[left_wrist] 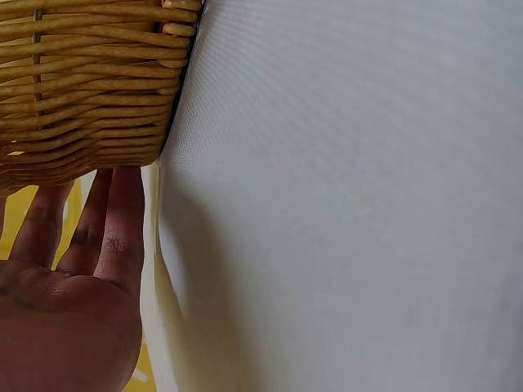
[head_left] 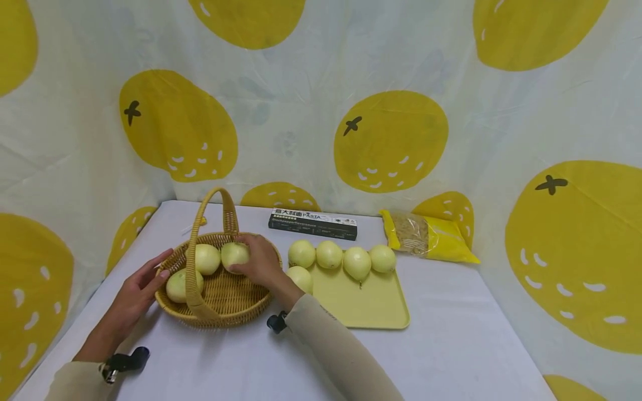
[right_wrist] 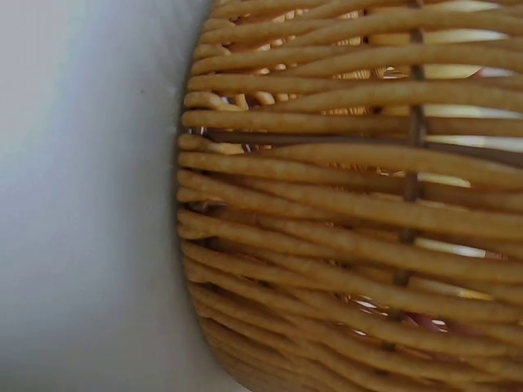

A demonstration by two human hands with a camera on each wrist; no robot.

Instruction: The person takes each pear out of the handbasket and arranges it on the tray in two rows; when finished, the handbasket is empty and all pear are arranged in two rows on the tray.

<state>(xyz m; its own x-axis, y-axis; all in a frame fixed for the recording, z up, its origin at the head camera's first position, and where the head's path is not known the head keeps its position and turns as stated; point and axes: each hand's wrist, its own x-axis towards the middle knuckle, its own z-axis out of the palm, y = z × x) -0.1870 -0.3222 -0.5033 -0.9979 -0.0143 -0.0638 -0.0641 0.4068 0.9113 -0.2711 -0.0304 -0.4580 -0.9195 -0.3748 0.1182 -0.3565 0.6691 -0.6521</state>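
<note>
A wicker basket (head_left: 225, 320) with a tall arched handle stands on the left of the table. Two pale yellow-green pears (head_left: 184, 286) lie in its left part. Inside the basket my right hand (head_left: 261, 259) grips another pear (head_left: 234, 256), its fingertips partly hidden. At the left rim is my left hand (head_left: 137, 289), thumb on the rim and fingers stretched along the outside. The left wrist view has these straight fingers (left_wrist: 118, 233) against the basket wall, their tips hidden. Only woven wall (right_wrist: 327, 180) fills the right wrist view; that hand is out of sight there.
Right of the basket lies a yellow tray (head_left: 361, 312) with several pears (head_left: 358, 263) along its back and left edges. Behind it are a black pasta box (head_left: 312, 224) and a yellow bag of pasta (head_left: 431, 236). A fruit-patterned curtain (head_left: 286, 122) encloses the white-covered table.
</note>
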